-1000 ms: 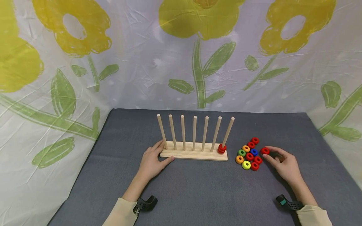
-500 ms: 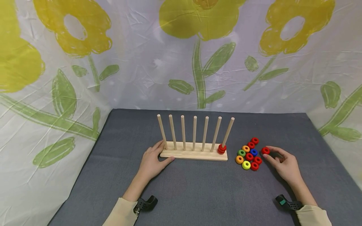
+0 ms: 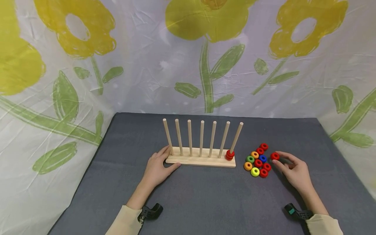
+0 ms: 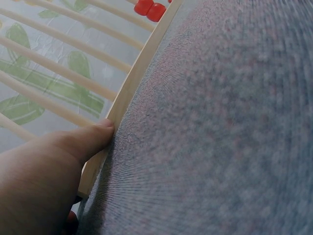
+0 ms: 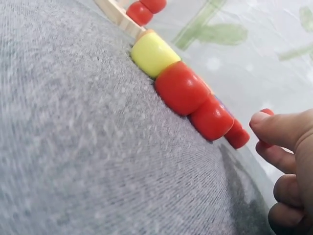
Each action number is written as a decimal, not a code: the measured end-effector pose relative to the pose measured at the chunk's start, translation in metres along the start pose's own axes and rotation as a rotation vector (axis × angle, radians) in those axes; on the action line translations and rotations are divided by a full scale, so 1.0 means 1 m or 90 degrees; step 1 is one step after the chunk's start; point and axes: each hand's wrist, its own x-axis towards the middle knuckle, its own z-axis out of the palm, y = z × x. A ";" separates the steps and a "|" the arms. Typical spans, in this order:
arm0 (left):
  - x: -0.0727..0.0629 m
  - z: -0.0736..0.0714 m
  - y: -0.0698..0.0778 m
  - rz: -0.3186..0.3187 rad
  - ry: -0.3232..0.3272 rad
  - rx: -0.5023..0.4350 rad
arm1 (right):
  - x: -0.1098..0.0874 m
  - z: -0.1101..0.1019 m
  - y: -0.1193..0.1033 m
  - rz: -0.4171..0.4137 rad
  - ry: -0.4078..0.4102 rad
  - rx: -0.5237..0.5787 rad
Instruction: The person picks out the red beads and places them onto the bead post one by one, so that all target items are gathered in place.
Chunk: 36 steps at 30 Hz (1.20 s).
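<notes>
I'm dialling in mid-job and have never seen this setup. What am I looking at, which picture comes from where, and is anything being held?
No machine here: a person works with two bare hands, wearing a camera on the head and one on each wrist. The wide picture is the head view; the two close, low ones are the wrist views.

On the grey table cover stands a wooden peg rack with seven pegs; red rings sit on its rightmost peg. Beside it lies a cluster of loose rings in red, orange, green, blue and yellow.

The left hand grips the rack's left end, thumb against its edge. The right hand pinches one red ring, which lies apart from the cluster.
</notes>
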 end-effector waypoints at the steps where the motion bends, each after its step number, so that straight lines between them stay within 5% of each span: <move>1: 0.000 0.000 0.000 0.002 0.000 0.000 | 0.000 0.000 -0.001 0.001 0.001 0.001; 24: 0.000 -0.001 0.001 -0.005 -0.010 -0.004 | 0.016 -0.004 -0.024 0.002 0.014 0.028; 36: 0.000 -0.002 0.001 -0.001 -0.008 -0.001 | 0.022 0.000 -0.057 -0.025 0.005 0.065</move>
